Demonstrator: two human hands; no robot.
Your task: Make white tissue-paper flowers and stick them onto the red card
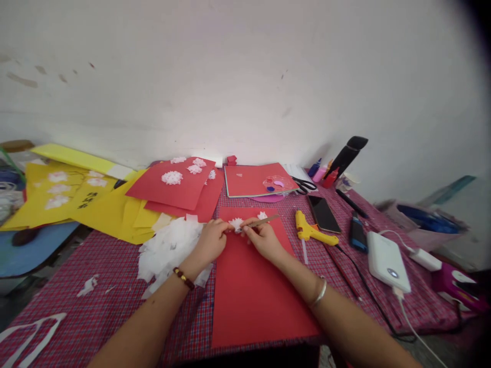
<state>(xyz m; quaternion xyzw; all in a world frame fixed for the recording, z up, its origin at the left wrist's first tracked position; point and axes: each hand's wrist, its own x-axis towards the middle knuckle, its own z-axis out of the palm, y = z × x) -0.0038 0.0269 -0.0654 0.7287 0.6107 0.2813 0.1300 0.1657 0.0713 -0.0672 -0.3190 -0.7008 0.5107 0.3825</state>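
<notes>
My left hand [215, 237] is closed, its fingertips pinched at the left edge of a white tissue-paper flower [235, 223]. Close on the other side, my right hand [262, 240] grips a thin, flat brown stick [264, 220] that points up to the right. Its fingertips also meet the flower, and the exact contact is too small to make out. Both hands are over the upper part of a red paper sheet [261, 301]. A second white flower [262, 215] lies on that sheet, just beyond the stick. Beside my left forearm is a heap of white tissue pieces [164, 250].
Red sheets with pale flowers [172, 177] and yellow sheets [115, 214] lie to the left. Behind my hands is a paint palette [274, 184] on red paper, near black scissors [305, 185]. At right are a yellow glue gun [312, 232], a phone [324, 213] and a white power bank [388, 261].
</notes>
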